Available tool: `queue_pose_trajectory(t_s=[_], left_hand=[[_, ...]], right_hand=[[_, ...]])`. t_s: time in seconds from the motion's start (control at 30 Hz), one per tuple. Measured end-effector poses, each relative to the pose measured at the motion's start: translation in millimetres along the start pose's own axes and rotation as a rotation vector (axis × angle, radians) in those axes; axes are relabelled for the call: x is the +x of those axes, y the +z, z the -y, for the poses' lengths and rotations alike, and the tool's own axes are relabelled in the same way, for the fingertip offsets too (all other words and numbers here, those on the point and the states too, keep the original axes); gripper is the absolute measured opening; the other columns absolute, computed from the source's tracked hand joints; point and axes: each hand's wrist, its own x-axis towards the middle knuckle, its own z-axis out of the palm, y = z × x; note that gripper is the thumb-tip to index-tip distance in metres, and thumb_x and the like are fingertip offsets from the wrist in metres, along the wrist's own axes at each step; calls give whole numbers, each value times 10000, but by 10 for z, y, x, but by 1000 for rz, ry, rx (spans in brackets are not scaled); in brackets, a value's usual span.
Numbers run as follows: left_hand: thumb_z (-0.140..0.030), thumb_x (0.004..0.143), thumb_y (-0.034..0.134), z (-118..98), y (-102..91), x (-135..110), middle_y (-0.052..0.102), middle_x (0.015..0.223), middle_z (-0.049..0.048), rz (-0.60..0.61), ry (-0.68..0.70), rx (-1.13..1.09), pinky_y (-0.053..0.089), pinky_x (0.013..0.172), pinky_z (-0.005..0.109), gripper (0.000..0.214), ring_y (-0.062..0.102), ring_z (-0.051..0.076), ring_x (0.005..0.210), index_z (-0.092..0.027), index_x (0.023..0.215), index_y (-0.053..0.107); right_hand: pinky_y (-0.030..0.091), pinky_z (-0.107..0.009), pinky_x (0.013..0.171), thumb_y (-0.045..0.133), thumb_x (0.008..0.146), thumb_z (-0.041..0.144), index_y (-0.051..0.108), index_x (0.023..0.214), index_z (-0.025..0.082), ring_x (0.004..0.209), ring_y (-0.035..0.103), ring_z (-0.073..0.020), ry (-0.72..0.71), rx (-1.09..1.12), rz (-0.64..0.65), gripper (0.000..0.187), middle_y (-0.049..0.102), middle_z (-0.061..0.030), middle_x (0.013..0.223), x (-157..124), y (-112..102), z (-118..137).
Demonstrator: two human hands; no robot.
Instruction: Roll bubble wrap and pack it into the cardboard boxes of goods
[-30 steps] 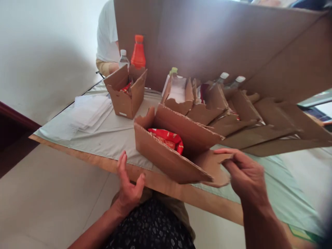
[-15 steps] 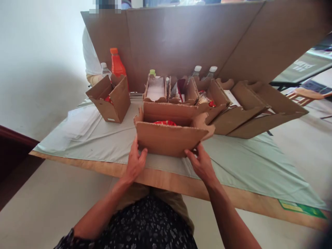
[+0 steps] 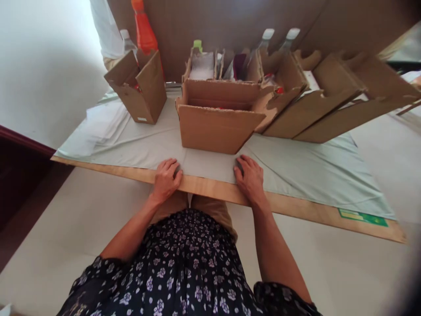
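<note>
Neither of our hands grips a box: left hand (image 3: 166,177) and right hand (image 3: 250,179) rest at the front of the table (image 3: 210,183), fingers loosely curled, thumbs apart from them, nothing visible held. We find the main box (image 3: 217,131) upright on the cloth (image 3: 210,166), just beyond our hands and between them, its open top showing a sliver of red content (image 3: 221,108). We cannot tell whether its rear wall touches the row (image 3: 291,116) behind. We judge the following hazards. If we push the main box farther back, it may press the row, and the tilted boxes at the right end may slide, since they appear to lean on one another; we may then knock the clear bottles (image 3: 268,35) behind. If we drag the main box toward us, the wrinkled cloth may bunch and shift with it. If we lift by the ragged rim alone, the cardboard may tear. If our left arm sweeps wide, we may scatter the loose sheets (image 3: 107,119) or drive the side box (image 3: 149,98) into the red bottle (image 3: 145,33).
</note>
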Motion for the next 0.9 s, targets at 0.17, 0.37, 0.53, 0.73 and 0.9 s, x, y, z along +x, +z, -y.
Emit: queue_pose_trajectory(t_s=[0.17, 0.37, 0.53, 0.73, 0.9], left_hand=[[-256, 953, 573, 3, 22, 63, 748, 1237, 162, -31, 15, 24, 481, 1142, 561, 219, 659, 325, 1224, -175, 1072, 738], [-247, 922, 580, 12, 7, 75, 766, 1188, 157, -38, 19, 32, 486, 1123, 538, 196, 677, 323, 1169, -172, 996, 745], [-259, 925, 571, 10, 9, 75, 750, 1213, 172, -11, -1, 35, 459, 1147, 534, 220, 658, 326, 1196, -161, 1013, 748], [-258, 903, 589, -28, -5, 74, 757, 1184, 151, -17, -2, 30, 479, 1122, 537, 194, 668, 320, 1157, -190, 988, 750], [-244, 900, 595, -49, 0, 70, 758, 1176, 159, -38, 13, 18, 496, 1104, 537, 179, 678, 325, 1142, -186, 970, 749]], right_hand=[[431, -568, 1106, 459, 951, 312, 711, 1304, 147, 1357, 546, -365, -20, -87, -4, 465, 635, -195, 1472, 46, -13, 69], [427, -558, 1100, 457, 938, 297, 714, 1296, 118, 1335, 555, -364, -24, -97, -17, 475, 640, -209, 1457, 42, -21, 106], [420, -541, 1109, 459, 946, 306, 712, 1314, 126, 1339, 556, -356, -28, -88, -9, 482, 636, -197, 1469, 54, 3, 72], [451, -547, 1069, 466, 948, 315, 731, 1281, 150, 1297, 581, -356, -51, -89, -25, 456, 662, -191, 1433, 58, -6, 31], [459, -544, 1063, 467, 945, 322, 735, 1263, 152, 1298, 584, -354, -54, -91, -34, 450, 670, -189, 1419, 64, -13, 16]])
